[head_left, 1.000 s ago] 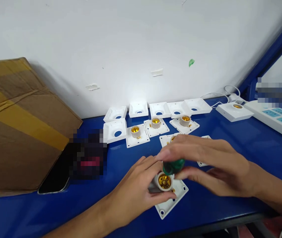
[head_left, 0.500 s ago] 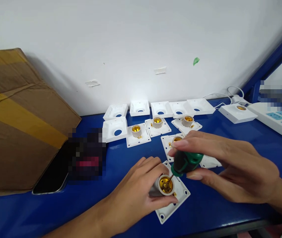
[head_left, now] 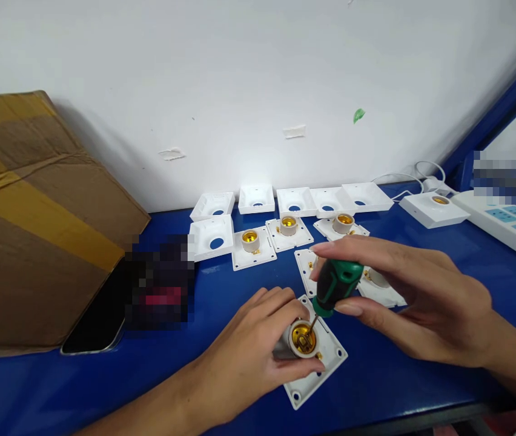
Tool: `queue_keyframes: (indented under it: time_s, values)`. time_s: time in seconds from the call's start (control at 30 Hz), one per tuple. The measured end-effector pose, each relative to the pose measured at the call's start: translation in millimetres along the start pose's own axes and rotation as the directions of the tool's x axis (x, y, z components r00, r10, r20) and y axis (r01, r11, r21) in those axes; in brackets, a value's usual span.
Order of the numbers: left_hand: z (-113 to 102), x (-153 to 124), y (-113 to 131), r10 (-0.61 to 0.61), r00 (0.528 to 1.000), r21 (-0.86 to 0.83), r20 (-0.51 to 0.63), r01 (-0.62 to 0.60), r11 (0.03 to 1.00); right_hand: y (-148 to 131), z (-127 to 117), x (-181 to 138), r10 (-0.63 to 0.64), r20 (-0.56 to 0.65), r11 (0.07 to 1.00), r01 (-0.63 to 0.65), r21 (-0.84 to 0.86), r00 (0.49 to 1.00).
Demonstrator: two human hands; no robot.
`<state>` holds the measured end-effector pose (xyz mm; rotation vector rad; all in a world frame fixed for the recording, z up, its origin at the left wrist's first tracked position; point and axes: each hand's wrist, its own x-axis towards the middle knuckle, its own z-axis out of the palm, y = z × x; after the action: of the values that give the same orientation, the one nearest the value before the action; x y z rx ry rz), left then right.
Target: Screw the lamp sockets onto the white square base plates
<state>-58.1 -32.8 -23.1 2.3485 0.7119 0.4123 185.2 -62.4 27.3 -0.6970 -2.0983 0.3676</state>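
My left hand (head_left: pixel 262 345) wraps round a lamp socket (head_left: pixel 303 339), a pale ring with a brass-coloured inside, on a square white base plate (head_left: pixel 312 384). The plate lies on the blue table with one corner toward me. Between the thumb and fingers of my right hand (head_left: pixel 412 297) is a screwdriver (head_left: pixel 337 284) with a green and black handle. Its shaft slants down to the left, and the tip is inside the socket. Behind my right hand, a base plate (head_left: pixel 306 272) with a socket is partly hidden.
Several white square covers (head_left: pixel 212 236) with round holes line the wall. Plates with sockets (head_left: pixel 254 251) stand before them. A cardboard box (head_left: pixel 35 242) and a black phone-like slab (head_left: pixel 97 321) are at left. A finished-looking white lamp holder (head_left: pixel 435 211) and power strip (head_left: pixel 507 221) sit at right.
My right hand has shifted slightly left, and the screwdriver handle stands more upright and a little turned. My left hand keeps its hold on the socket.
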Motion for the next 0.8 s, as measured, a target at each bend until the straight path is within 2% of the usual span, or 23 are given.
queue_keyframes:
  time_s: [0.27,0.4,0.57,0.67,0.8]
  values:
    - [0,1,0,-0.002,1.000,-0.019,0.023,0.002,1.000,-1,-1,0,0.032,0.019,0.999,-0.031,-0.020,0.999]
    - [-1,1,1,-0.018,0.999,-0.012,0.028,0.018,1.000,-5,-4,1,0.038,0.087,0.999,-0.037,-0.017,0.995]
    - [0,-1,-2,-0.026,0.999,-0.046,0.021,0.027,0.999,-14,-9,5,0.101,0.175,0.995,-0.104,0.005,0.979]
    - [1,-2,-1,-0.022,1.000,-0.038,0.019,0.022,0.999,-13,-5,6,0.083,0.138,0.996,-0.080,-0.024,0.987]
    - [0,0,0,-0.009,1.000,-0.025,0.026,0.010,1.000,-5,4,5,0.055,0.004,0.997,-0.054,-0.052,0.999]
